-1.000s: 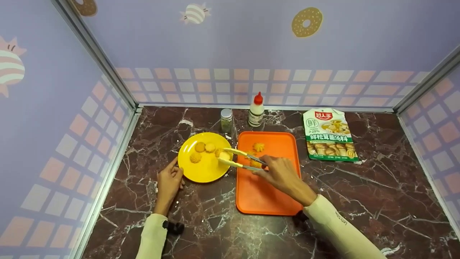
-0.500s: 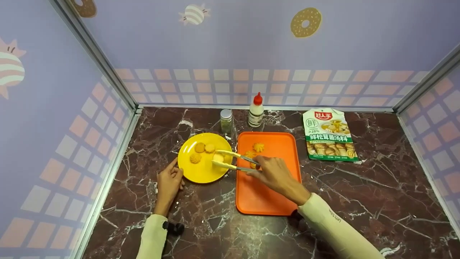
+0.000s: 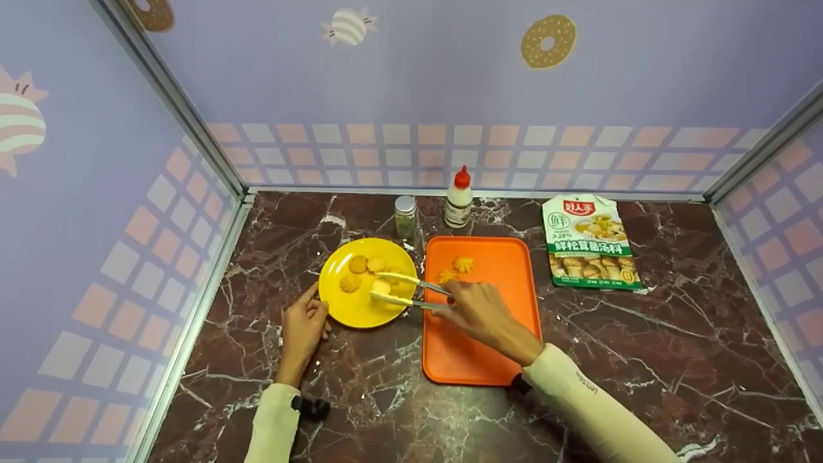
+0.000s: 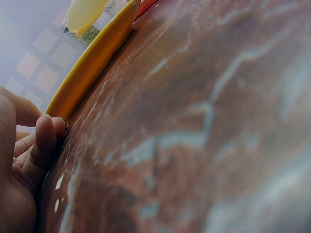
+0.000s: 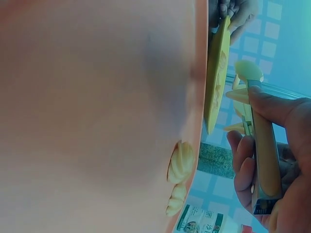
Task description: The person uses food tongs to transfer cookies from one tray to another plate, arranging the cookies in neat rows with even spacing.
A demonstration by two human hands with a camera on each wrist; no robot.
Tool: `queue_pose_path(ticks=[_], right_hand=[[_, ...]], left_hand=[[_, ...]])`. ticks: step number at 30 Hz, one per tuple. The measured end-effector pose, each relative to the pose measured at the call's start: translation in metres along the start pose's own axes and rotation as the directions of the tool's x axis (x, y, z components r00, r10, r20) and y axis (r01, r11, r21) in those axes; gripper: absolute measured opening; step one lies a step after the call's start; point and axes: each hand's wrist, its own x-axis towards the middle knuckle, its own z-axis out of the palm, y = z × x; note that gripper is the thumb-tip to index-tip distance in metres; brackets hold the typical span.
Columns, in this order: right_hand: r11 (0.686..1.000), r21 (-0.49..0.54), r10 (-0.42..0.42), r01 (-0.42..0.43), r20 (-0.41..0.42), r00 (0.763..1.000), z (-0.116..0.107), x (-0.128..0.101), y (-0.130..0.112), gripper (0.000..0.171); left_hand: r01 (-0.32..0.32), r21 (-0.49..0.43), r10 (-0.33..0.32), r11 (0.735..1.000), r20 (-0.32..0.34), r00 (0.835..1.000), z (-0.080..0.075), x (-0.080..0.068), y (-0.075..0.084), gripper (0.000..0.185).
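My left hand point(image 3: 303, 325) pinches the left rim of a round yellow plate point(image 3: 363, 315), which lies on the table. My right hand point(image 3: 485, 315) grips a pair of tongs point(image 5: 266, 160) with metal arms and pale yellow tips. Over the middle of the plate, a round cookie point(image 3: 381, 287) sits between the tong tips. Several other cookies point(image 3: 350, 283) lie on the left and back of the plate. To the right, piped cookies point(image 3: 463, 264) rest at the back of an orange tray point(image 3: 476, 368), partly covered by the right hand in the head view.
A small glass shaker jar point(image 3: 405, 217) with a silver lid stands behind the plate. Next to it is a white squeeze bottle point(image 3: 458, 199) with a red cap. A green and white food pouch point(image 3: 591, 243) lies at the back right. Patterned walls point(image 3: 386, 148) enclose the table.
The right hand has moved left with the tongs, carrying the cookie from the plate's right edge to over its middle. The left hand has stayed at the rim.
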Motion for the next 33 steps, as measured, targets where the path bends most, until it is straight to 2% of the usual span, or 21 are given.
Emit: queue_pose_path(ticks=[13,17,26,33], right_hand=[[0.999,-0.036,-0.003,0.004,0.042,0.999,0.009,0.011,-0.003,0.039],[0.999,-0.030,0.014,-0.012,0.064,0.998,0.010,0.015,-0.004,0.039],[0.999,-0.052,0.012,-0.010,0.047,0.999,0.015,0.019,-0.003,0.037],[0.999,-0.037,0.020,-0.018,0.058,0.998,0.017,0.022,-0.003,0.039]], left_hand=[[-0.007,0.035,0.007,0.999,-0.010,1.000,0.000,0.000,0.000,0.052],[0.000,0.024,0.000,1.000,-0.010,1.000,0.000,0.000,0.000,0.052],[-0.017,0.000,0.017,1.000,-0.009,1.000,0.000,0.000,0.002,0.052],[0.005,-0.020,-0.005,1.000,-0.006,1.000,0.001,0.000,0.001,0.052]])
